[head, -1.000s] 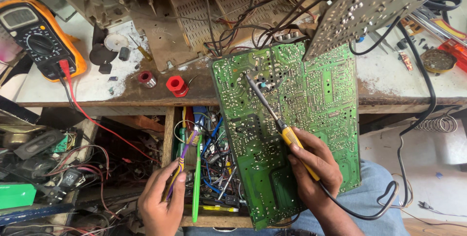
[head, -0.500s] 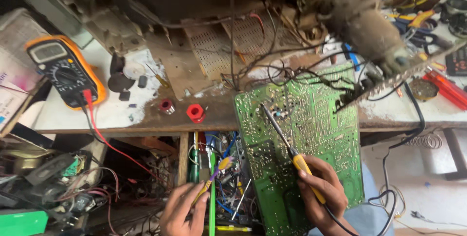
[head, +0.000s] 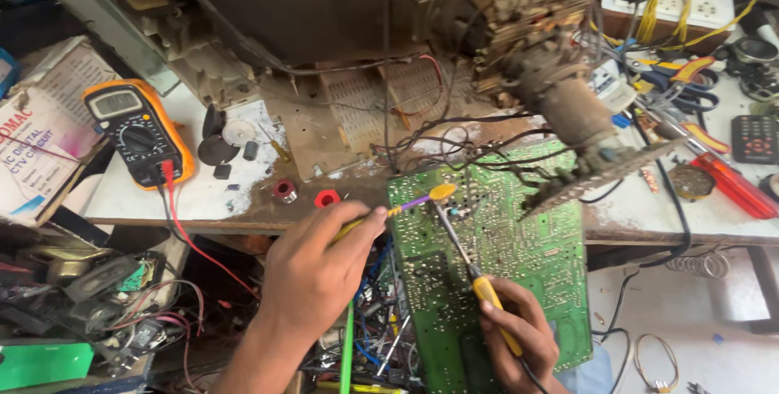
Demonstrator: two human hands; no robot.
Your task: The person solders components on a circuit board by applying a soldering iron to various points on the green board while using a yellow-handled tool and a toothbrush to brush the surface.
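steadiness matters: right hand (head: pixel 519 337) grips the yellow-handled soldering iron (head: pixel 475 276), left hand (head: pixel 312 268) pinches a purple-and-yellow toothbrush (head: pixel 414 202) (bristles down) on the green circuit board (head: pixel 519 264); i'd keep both tips apart.

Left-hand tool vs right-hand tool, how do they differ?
The brush in the left hand has a purple neck and yellow tip; the soldering iron in the right hand has a metal shaft and yellow grip. The brush lies nearly level from the left; the iron slants up from below. Only the iron trails a cord. Both tips meet over the green board.
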